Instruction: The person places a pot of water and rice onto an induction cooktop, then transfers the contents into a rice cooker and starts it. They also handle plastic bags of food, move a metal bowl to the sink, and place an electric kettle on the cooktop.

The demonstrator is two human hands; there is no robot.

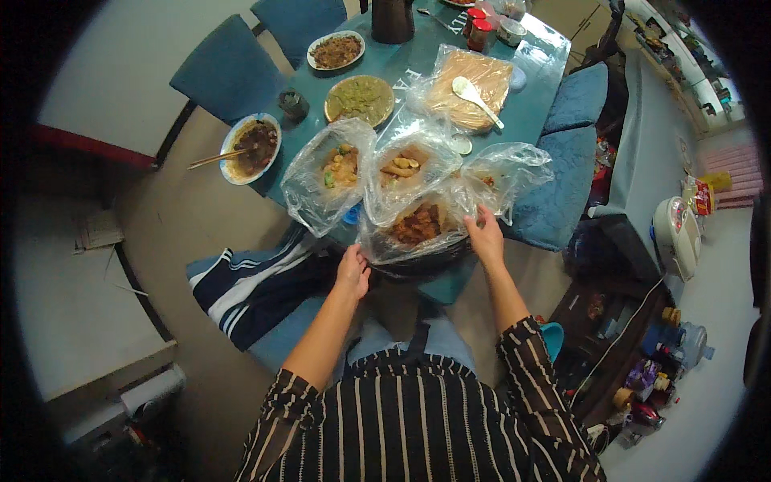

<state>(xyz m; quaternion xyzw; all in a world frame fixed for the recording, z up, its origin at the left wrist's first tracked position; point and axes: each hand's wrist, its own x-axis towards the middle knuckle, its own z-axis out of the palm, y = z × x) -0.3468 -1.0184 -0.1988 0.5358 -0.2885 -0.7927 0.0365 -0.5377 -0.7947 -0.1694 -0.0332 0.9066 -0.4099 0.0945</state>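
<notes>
A clear plastic bag (385,256) of brown, fried-looking food (418,224) stands open at the near end of the table. At its left rim, my left hand (353,272) holds the film with curled fingers. My right hand (485,237) pinches the rim on the opposite side between thumb and fingers. Just behind are an opened bag with yellowish and green food (340,165) and another with pale sliced food (402,165). A smaller clear bag (503,172) lies beyond my right hand, its contents partly hidden. Dark plastic (415,265) shows beneath the front bag.
Chopsticks rest in a bowl of dark sauce (259,144) at the table's left edge. Farther back are a plate of green food (359,99), an oval dish (336,50), a dark jug (391,21), and a wrapped flat stack (473,84) under a white spoon (476,99). Blue chairs (557,187) flank the table.
</notes>
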